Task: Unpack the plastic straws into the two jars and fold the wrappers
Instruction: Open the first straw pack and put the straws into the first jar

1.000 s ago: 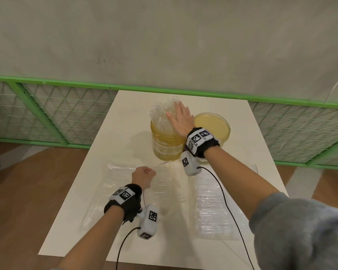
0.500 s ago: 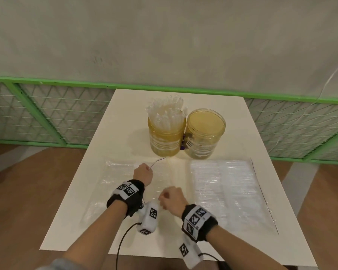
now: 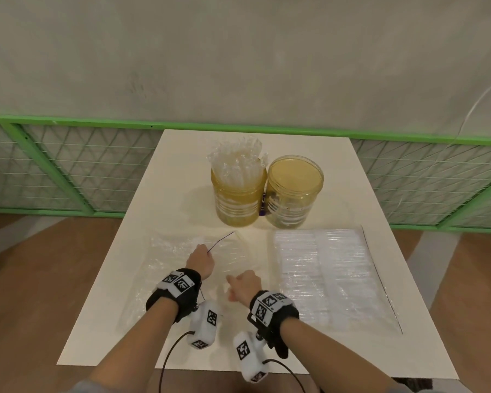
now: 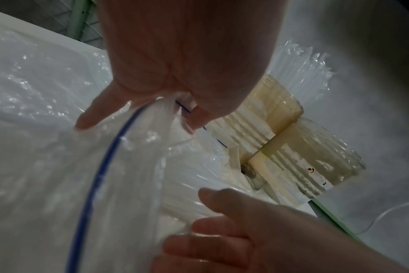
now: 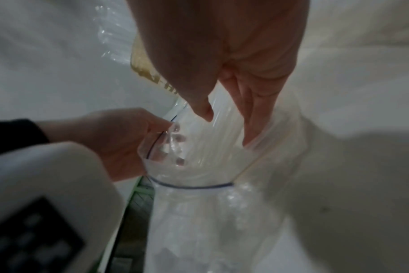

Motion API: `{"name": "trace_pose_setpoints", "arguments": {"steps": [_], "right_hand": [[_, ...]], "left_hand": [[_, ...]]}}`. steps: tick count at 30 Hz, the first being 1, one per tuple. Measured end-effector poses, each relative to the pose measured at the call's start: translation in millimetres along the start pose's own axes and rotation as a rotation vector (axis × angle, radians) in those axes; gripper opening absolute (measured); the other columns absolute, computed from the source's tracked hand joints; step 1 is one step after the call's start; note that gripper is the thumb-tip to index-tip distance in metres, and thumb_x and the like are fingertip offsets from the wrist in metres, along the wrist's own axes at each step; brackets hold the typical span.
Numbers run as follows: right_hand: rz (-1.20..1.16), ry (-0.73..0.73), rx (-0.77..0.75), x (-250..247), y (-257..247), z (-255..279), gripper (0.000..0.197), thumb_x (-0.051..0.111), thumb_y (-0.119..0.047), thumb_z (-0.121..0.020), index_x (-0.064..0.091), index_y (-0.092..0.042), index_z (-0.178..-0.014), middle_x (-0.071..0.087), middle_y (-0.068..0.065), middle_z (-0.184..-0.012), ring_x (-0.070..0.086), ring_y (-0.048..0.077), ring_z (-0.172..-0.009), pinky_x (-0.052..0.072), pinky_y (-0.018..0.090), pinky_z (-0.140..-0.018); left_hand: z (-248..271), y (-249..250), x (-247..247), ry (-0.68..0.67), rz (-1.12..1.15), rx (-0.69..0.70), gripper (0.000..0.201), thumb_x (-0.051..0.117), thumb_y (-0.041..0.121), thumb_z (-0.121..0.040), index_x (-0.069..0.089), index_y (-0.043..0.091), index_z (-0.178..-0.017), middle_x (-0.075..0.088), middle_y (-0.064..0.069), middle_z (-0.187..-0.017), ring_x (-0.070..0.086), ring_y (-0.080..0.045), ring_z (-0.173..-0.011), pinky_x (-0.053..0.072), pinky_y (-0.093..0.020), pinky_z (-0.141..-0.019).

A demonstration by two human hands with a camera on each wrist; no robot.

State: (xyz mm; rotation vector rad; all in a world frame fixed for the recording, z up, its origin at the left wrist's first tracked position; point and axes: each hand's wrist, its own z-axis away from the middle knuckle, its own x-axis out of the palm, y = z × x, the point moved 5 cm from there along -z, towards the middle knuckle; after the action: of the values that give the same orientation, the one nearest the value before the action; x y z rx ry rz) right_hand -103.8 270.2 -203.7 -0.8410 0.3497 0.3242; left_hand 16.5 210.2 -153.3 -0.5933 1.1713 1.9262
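While my left hand (image 3: 200, 258) pinches the bag (image 3: 179, 268) mouth on the desk (image 3: 182, 165), my right hand (image 3: 244, 286) reaches in, fingers loose; next, I'd grip straws (image 5: 213, 144) for the empty jar (image 3: 294, 191).

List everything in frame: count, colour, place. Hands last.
jars: 2, amber, side by side at table's far middle; left one full of straws, right one holds none.
straws: bunch, clear, upright in left jar.
open wrapper: 1, clear with blue seal line, near left.
full wrapper: 1, clear, near right, untouched.
table: 1, white.
fence: green mesh, behind.
left hand: pinches open wrapper's mouth.
right hand: fingers straight, reaching into that mouth.
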Motion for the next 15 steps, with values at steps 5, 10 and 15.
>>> {"name": "trace_pose_setpoints", "arguments": {"steps": [5, 10, 15], "right_hand": [[-0.325, -0.061, 0.12, 16.9, -19.4, 5.0, 0.041, 0.065, -0.029, -0.082, 0.057, 0.004, -0.106, 0.064, 0.017, -0.098, 0.065, 0.031, -0.094, 0.056, 0.043, -0.084], [-0.697, -0.102, 0.213, 24.3, -27.7, 2.2, 0.046, 0.057, -0.012, -0.091, 0.04, 0.004, -0.13, 0.054, 0.017, -0.112, 0.055, 0.025, -0.095, 0.053, 0.034, -0.072], [-0.709, -0.139, 0.204, 21.9, -19.7, -3.5, 0.013, 0.062, -0.015, -0.086, 0.06, -0.005, -0.078, 0.059, 0.013, -0.08, 0.057, 0.022, -0.072, 0.052, 0.03, -0.057]], "left_hand": [[-1.5, -0.6, -3.4, -0.053, 0.003, 0.007, 0.014, 0.028, 0.014, -0.1, 0.035, 0.005, -0.092, 0.044, -0.015, -0.098, 0.044, -0.029, -0.088, 0.039, -0.037, -0.082], [-3.8, -2.5, -7.0, -0.068, -0.011, 0.017, 0.016, 0.028, 0.017, -0.1, 0.034, 0.006, -0.092, 0.044, -0.016, -0.095, 0.042, -0.028, -0.084, 0.032, -0.029, -0.074], [-1.6, -2.2, -3.5, -0.119, -0.01, 0.029, 0.016, 0.029, 0.018, -0.1, 0.035, 0.007, -0.089, 0.048, -0.018, -0.096, 0.042, -0.027, -0.084, 0.031, -0.028, -0.073]]}}
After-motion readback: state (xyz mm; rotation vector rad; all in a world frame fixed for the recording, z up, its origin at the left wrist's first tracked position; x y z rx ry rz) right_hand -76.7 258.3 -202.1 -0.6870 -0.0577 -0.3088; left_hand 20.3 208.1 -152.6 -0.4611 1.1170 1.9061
